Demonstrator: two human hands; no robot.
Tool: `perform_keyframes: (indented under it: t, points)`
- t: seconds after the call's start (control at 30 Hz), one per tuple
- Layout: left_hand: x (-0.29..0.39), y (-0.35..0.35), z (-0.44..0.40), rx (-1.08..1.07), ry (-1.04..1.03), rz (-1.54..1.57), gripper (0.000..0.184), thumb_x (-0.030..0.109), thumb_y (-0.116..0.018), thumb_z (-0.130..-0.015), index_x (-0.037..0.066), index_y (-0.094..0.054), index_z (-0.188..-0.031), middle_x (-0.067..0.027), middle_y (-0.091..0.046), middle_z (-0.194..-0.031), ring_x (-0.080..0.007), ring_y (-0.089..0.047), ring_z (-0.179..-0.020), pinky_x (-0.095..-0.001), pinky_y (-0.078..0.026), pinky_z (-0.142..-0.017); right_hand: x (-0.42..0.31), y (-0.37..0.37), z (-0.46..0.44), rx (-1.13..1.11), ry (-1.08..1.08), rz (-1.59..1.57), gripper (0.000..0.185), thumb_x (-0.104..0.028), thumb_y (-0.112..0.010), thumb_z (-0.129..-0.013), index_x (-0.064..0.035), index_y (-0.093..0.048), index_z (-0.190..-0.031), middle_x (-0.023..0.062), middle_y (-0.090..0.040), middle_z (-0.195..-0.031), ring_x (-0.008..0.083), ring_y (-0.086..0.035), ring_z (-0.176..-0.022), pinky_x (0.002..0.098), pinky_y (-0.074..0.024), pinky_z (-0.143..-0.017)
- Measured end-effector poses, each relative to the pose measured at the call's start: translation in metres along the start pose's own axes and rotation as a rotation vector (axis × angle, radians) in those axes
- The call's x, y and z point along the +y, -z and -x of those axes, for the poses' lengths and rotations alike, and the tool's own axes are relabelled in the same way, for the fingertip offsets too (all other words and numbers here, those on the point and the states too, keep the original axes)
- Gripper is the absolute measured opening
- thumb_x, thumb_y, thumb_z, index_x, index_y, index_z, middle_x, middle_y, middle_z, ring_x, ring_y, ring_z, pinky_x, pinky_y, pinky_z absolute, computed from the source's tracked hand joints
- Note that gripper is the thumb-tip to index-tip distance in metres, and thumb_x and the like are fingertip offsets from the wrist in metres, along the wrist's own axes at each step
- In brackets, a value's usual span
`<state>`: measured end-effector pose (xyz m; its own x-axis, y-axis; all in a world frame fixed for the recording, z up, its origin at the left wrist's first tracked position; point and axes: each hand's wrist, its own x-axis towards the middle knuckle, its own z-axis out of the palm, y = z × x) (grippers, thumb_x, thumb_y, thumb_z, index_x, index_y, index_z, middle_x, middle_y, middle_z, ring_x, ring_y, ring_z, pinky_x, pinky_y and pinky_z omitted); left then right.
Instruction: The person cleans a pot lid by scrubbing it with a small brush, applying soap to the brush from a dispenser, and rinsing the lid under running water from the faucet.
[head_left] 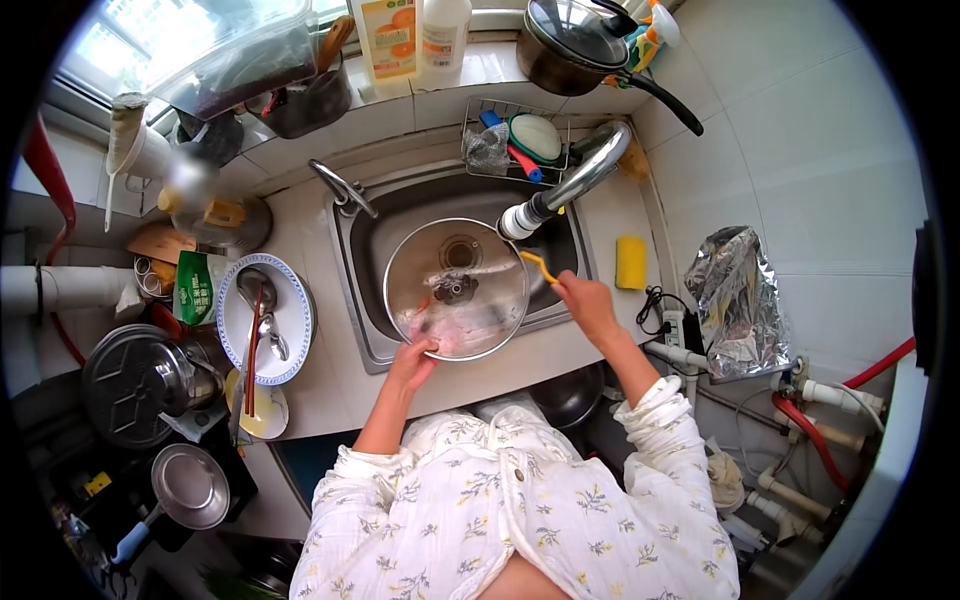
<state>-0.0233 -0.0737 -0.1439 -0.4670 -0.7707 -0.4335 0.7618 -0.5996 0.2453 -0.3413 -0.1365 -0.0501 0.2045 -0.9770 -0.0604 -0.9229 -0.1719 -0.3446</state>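
A round glass pot lid with a metal rim is held over the sink. My left hand grips its lower left edge, fingers closed round the rim, some of them showing through the glass. Through the lid the sink drain is visible, with whitish smears on the glass. My right hand is closed on a thin yellow tool with a bent end, close to the lid's right rim. I cannot make out what kind of tool it is. The tap spout points down just above the lid's upper right edge.
A yellow sponge lies right of the sink, near foil and a black cable. Behind stand a wire rack and a lidded saucepan. At left are a white bowl with spoons and chopsticks, plus pots.
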Motion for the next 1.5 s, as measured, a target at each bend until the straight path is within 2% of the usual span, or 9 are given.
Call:
perform_keyframes:
  t: [0.33,0.47,0.57,0.9,1.0,1.23,1.33,1.43,1.5]
  points:
    - [0.011,0.017,-0.033,-0.079,0.0,-0.131,0.094,-0.007,-0.054,-0.07,0.027,-0.016,-0.148,-0.0254,-0.04,-0.138,-0.0374,-0.05,-0.12,-0.0423,-0.041,-0.103,0.086,0.034,-0.075,0.131,0.258,0.204,0.011,-0.013,-0.06,-0.082,-0.006,-0.055,-0.088,0.0104,-0.059,-0.11,0.0293,-0.055,-0.103,0.0391,-0.0469,-0.076]
    - [0.02,0.017,-0.043,-0.041,0.014,-0.208,0.094,-0.009,-0.051,-0.069,0.026,-0.016,-0.148,-0.025,-0.04,-0.138,-0.0371,-0.05,-0.12,-0.0422,-0.041,-0.103,0.125,0.015,-0.11,0.041,0.189,0.301,0.014,-0.016,-0.057,-0.084,-0.0049,-0.056,-0.093,0.0131,-0.051,-0.126,0.0306,-0.045,-0.121,0.0456,-0.0416,-0.092]
    - [0.02,0.017,-0.051,0.001,0.001,-0.187,0.093,-0.011,-0.049,-0.069,0.025,-0.017,-0.148,-0.0248,-0.041,-0.138,-0.0374,-0.05,-0.12,-0.0414,-0.042,-0.102,0.149,0.012,-0.122,0.026,0.232,0.445,0.016,-0.016,-0.057,-0.085,-0.0051,-0.057,-0.096,0.012,-0.051,-0.126,0.0298,-0.041,-0.126,0.05,-0.0361,-0.098]
    - [0.017,0.019,-0.061,0.105,-0.061,-0.174,0.094,-0.014,-0.042,-0.069,0.028,-0.015,-0.149,-0.0219,-0.044,-0.137,-0.034,-0.054,-0.116,-0.0411,-0.045,-0.098,0.128,0.02,-0.13,-0.001,0.183,0.447,0.022,-0.016,-0.062,-0.08,-0.0071,-0.062,-0.1,0.0097,-0.061,-0.102,0.0262,-0.052,-0.108,0.0463,-0.0401,-0.089]
    - [0.014,0.026,-0.063,0.107,-0.077,-0.112,0.094,-0.014,-0.042,-0.07,0.029,-0.014,-0.149,-0.0216,-0.044,-0.137,-0.0335,-0.054,-0.116,-0.0407,-0.045,-0.098,0.112,0.02,-0.13,-0.106,-0.051,0.185,0.022,-0.014,-0.063,-0.079,-0.0049,-0.063,-0.099,0.0133,-0.062,-0.1,0.0311,-0.055,-0.104,0.0453,-0.0432,-0.085]
    - [0.014,0.025,-0.067,0.111,-0.087,-0.126,0.092,-0.013,-0.042,-0.071,0.028,-0.015,-0.149,-0.0199,-0.045,-0.136,-0.0306,-0.053,-0.117,-0.0408,-0.047,-0.096,0.046,-0.072,-0.085,-0.025,0.084,-0.31,0.018,-0.008,-0.059,-0.084,-0.004,-0.061,-0.101,0.0221,-0.062,-0.093,0.0419,-0.058,-0.084,0.0447,-0.0481,-0.072]
    - [0.011,0.014,-0.067,0.178,-0.124,-0.243,0.09,-0.012,-0.043,-0.072,0.026,-0.016,-0.149,-0.0173,-0.048,-0.133,-0.0285,-0.052,-0.117,-0.0406,-0.047,-0.095,0.017,-0.099,-0.072,-0.217,-0.24,-0.363,0.026,-0.003,-0.055,-0.083,-0.005,-0.061,-0.108,0.0214,-0.062,-0.097,0.0396,-0.059,-0.088,0.0434,-0.0476,-0.073]
    - [-0.001,0.0,-0.067,0.257,-0.215,-0.357,0.091,-0.013,-0.042,-0.073,0.027,-0.014,-0.149,-0.0154,-0.047,-0.131,-0.0269,-0.055,-0.113,-0.0378,-0.05,-0.091,-0.014,-0.112,-0.046,0.115,-0.025,-0.454,0.033,0.001,-0.053,-0.082,-0.0059,-0.06,-0.114,0.0201,-0.061,-0.097,0.0381,-0.059,-0.088,0.0424,-0.0469,-0.074]
    - [-0.005,-0.012,-0.064,0.299,-0.244,-0.367,0.09,-0.014,-0.042,-0.074,0.027,-0.014,-0.149,-0.0142,-0.046,-0.13,-0.0255,-0.056,-0.11,-0.036,-0.052,-0.088,-0.02,-0.117,-0.033,0.073,-0.079,-0.442,0.038,0.003,-0.051,-0.082,-0.0066,-0.059,-0.117,0.0187,-0.061,-0.095,0.0372,-0.058,-0.084,0.0412,-0.0466,-0.073]
